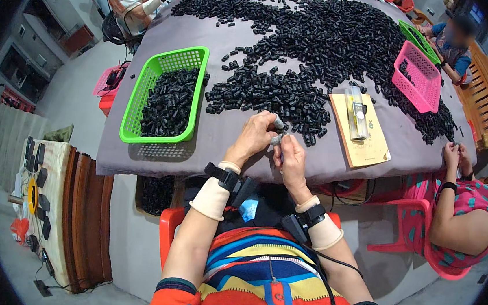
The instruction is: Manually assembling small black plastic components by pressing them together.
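Facing each other, left grip [254, 135] and right grip [293, 158] are curled, on what I can't tell; black pieces [269, 94] just beyond, basket [158, 141] left, booklet [369, 153] right.

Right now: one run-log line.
left hand: fingers bent, grip unclear; right hand: beside it, grip unclear; ahead: heaped small black cylindrical pieces; left: green rectangular plastic basket holding such pieces

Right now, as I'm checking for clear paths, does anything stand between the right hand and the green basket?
Yes: the left hand lies between the right hand and the green basket. Its raised side also fences off the black pieces inside.
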The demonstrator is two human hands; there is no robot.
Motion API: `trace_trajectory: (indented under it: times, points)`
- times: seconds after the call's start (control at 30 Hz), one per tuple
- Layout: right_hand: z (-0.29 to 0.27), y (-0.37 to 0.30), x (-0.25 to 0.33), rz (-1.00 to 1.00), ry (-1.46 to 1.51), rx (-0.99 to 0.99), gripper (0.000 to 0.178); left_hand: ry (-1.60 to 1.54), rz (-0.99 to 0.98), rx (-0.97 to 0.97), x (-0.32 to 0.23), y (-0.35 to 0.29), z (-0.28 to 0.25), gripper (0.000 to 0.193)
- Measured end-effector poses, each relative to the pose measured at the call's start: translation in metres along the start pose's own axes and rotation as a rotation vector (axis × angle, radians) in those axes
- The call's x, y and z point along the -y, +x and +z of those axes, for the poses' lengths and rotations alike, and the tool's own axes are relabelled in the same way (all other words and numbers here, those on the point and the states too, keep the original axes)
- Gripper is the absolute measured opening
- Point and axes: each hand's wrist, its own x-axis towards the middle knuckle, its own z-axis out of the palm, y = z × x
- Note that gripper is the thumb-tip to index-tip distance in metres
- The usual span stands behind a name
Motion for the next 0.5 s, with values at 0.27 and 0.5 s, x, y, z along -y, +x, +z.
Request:
trace_trajectory:
  times: [0.27,0.5]
  points:
    - [0.000,0.001,-0.002,0.036,0.007,-0.011,0.033,0.044,0.068,-0.186,0.014,-0.022,0.009,0.012]
    - [0.005,0.003,0.002,-0.002,-0.059,-0.009,0.034,0.135,0.073,-0.199,-0.003,-0.040,0.000,0.012]
